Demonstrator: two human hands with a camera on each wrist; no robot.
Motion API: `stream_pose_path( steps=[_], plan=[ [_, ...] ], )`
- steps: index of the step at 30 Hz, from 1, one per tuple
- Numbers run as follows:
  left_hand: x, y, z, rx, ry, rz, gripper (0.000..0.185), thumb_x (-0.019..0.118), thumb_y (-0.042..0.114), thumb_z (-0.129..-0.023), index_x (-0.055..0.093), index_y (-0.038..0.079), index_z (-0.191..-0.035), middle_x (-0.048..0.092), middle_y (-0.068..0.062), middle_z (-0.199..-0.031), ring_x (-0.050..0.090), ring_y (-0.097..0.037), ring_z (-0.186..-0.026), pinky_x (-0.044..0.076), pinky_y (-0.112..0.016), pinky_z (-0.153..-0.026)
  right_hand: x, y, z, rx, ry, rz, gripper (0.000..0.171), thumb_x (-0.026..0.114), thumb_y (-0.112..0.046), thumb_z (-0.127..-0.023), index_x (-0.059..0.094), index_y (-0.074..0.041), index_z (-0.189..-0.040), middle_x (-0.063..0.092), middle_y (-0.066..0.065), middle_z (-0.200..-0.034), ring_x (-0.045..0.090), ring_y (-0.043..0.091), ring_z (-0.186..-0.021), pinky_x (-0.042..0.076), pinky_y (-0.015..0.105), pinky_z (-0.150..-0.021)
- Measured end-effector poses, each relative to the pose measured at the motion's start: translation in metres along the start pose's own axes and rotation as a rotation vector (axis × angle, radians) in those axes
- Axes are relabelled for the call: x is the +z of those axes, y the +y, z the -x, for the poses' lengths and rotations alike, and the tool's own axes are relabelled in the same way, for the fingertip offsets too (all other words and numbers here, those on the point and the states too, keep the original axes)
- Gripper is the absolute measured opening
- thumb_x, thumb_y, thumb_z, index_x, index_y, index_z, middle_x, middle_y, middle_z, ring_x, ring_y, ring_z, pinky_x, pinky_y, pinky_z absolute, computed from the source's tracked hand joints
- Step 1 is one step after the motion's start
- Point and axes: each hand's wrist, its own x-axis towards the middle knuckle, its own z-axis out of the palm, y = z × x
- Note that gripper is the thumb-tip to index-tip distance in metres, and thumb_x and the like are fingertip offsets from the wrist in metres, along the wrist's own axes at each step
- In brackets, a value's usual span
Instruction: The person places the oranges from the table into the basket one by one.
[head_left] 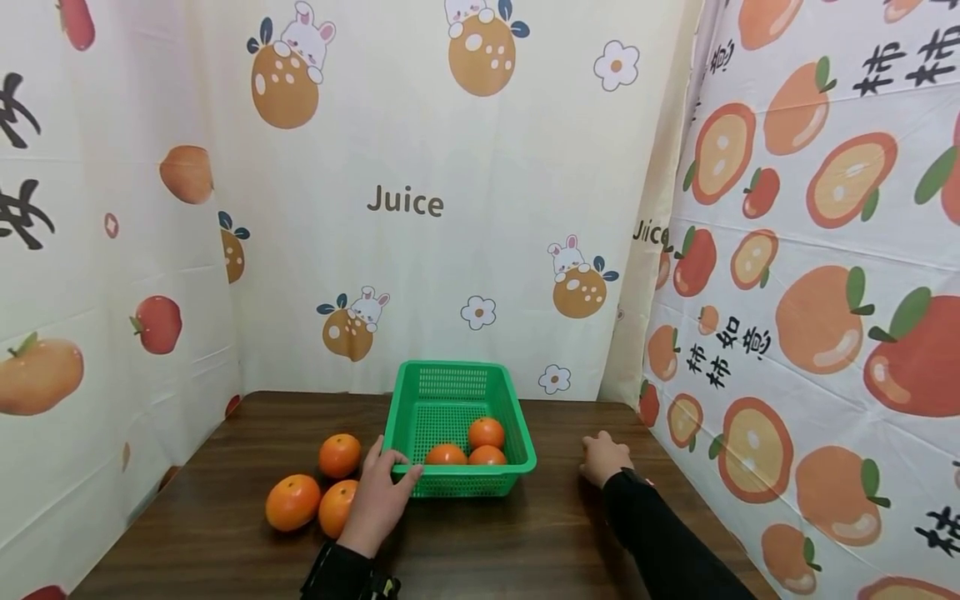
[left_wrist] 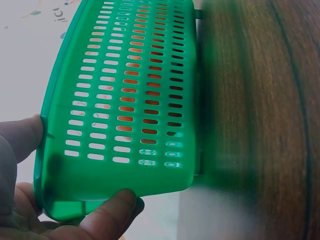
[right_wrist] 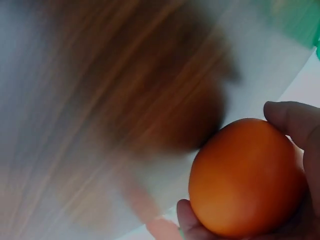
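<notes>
Dark wood table (head_left: 525,533), fruit-print curtains (head_left: 405,200); left hand (head_left: 378,500) grips basket (head_left: 457,392), right hand (head_left: 603,458) holds orange (right_wrist: 245,175).

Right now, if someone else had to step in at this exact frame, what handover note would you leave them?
Left hand: grips the near left corner of the green basket, thumb over the rim.
Right hand: on the table right of the basket, holding an orange, seen only in the right wrist view.
Done: three oranges lie in the basket.
Left: three oranges on the table left of the basket, plus the one in the right hand.
</notes>
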Motion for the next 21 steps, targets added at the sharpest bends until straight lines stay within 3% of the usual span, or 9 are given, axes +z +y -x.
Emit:
stream_pose_path(
  steps=[4,9,15,21],
  plan=[
    [0.000,0.000,-0.001,0.012,-0.006,0.000,0.038,0.066,0.049,-0.105,0.062,0.012,-0.108,0.012,-0.026,-0.177,0.024,-0.059,-0.156,0.046,-0.069,-0.109,0.001,-0.007,0.002,0.003,-0.001,0.008,0.019,0.083,-0.019,-0.091,0.070,-0.012,-0.102,0.061,0.018,-0.107,0.059,0.047,-0.089,0.054,0.060,-0.080],
    [-0.001,-0.002,-0.001,0.009,-0.016,-0.006,0.038,0.066,0.049,-0.105,0.061,0.012,-0.109,0.011,-0.027,-0.177,0.024,-0.059,-0.156,0.048,-0.067,-0.108,-0.002,-0.016,0.006,-0.013,-0.007,0.020,0.020,0.083,-0.019,-0.090,0.064,-0.013,-0.089,0.061,0.016,-0.099,0.060,0.041,-0.085,0.053,0.059,-0.081],
    [0.000,-0.004,0.000,0.017,-0.021,-0.006,0.042,0.065,0.053,-0.104,0.062,0.011,-0.108,0.011,-0.028,-0.176,0.024,-0.060,-0.156,0.048,-0.067,-0.107,-0.004,-0.025,0.019,-0.050,0.009,0.022,0.019,0.083,-0.017,-0.090,0.066,-0.011,-0.088,0.066,0.016,-0.097,0.064,0.035,-0.088,0.054,0.062,-0.086],
    [-0.001,-0.004,0.000,0.037,-0.025,-0.009,0.043,0.065,0.053,-0.104,0.062,0.010,-0.108,0.009,-0.029,-0.176,0.021,-0.061,-0.156,0.047,-0.068,-0.109,-0.006,-0.037,0.027,-0.097,0.022,0.014,0.017,0.082,-0.019,-0.091,0.066,-0.013,-0.085,0.068,0.011,-0.093,0.064,0.028,-0.086,0.055,0.054,-0.080]
  ],
)
